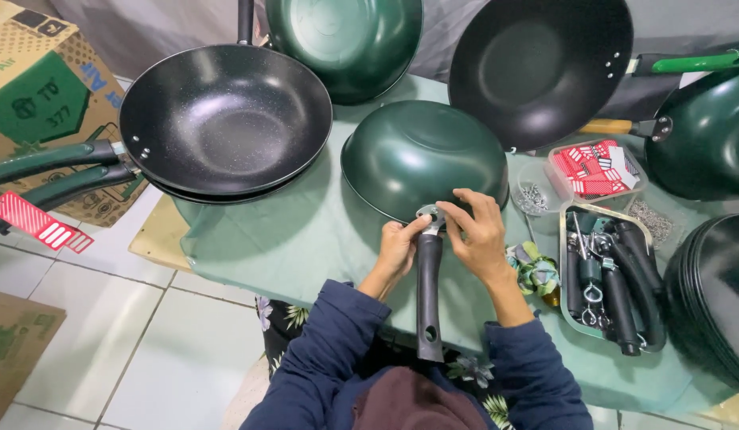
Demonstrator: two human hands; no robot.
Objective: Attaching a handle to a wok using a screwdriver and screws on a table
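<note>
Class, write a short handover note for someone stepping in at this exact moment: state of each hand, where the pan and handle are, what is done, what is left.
Left hand: pinching the top of the black handle where it meets the pan.
Right hand: fingers on the same joint from the other side.
The green pan lies upside down on the green tablecloth, handle pointing toward the person.
Done: handle placed against the pan's bracket. Whether it is fastened cannot be seen.
Left: more handles wait in the tray on the right; small metal parts in the bowl beside it. Finished pans are stacked at left.

a cookware assembly workshop: stacked woks (226, 119), tray of handles (612, 279).
</note>
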